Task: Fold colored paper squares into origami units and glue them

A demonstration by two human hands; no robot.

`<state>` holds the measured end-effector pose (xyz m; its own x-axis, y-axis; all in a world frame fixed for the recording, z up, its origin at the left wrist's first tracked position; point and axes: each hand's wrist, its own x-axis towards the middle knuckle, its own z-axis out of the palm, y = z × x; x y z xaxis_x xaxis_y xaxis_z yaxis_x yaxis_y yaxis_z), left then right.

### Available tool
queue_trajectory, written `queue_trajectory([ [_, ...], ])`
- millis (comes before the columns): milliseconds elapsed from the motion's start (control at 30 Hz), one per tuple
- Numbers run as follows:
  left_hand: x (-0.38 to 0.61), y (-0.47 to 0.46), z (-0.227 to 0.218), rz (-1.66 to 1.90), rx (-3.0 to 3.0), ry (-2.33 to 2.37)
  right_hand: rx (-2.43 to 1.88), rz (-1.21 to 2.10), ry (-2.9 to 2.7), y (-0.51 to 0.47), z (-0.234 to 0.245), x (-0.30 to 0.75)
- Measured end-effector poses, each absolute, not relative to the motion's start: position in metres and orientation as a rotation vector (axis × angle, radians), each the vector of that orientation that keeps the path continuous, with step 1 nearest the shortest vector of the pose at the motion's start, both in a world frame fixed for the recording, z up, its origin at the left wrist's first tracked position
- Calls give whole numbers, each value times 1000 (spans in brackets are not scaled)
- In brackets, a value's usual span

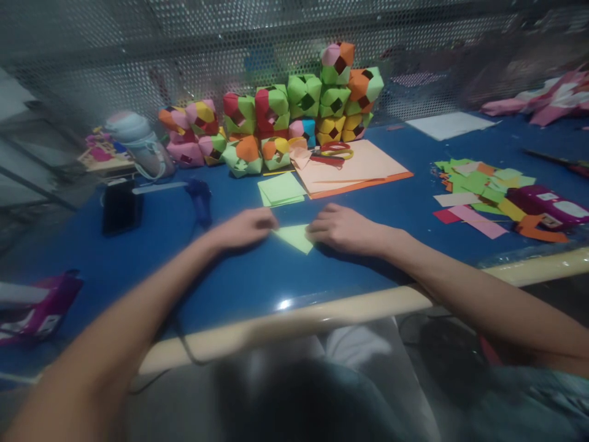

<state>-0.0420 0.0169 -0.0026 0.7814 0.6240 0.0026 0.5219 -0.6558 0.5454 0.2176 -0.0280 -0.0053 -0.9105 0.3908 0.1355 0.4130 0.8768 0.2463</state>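
A light green sheet of paper (294, 236), folded to a triangle with its point toward me, lies on the blue tabletop. My left hand (251, 228) has its fingers closed on the paper's left corner. At the right corner, my right hand (343, 230) grips the paper with curled fingers that hide that end. Just beyond my hands lie a few more light green squares (281, 189). Behind them, peach and orange sheets (363, 166) carry scissors (334, 153) with red and yellow handles.
Stacked folded-paper blocks (271, 113) line the back by a perforated metal panel (193, 67). Coloured paper scraps (478, 184) lie at right beside a purple case (550, 205). A phone (122, 207), a bottle (140, 144) and a blue tool (199, 199) occupy the left.
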Motion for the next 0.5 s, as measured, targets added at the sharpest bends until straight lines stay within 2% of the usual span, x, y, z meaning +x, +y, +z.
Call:
queue_trajectory([
  [500, -38, 14, -3, 254, 2462, 924, -630, -270, -2974, -34, 3, 221],
])
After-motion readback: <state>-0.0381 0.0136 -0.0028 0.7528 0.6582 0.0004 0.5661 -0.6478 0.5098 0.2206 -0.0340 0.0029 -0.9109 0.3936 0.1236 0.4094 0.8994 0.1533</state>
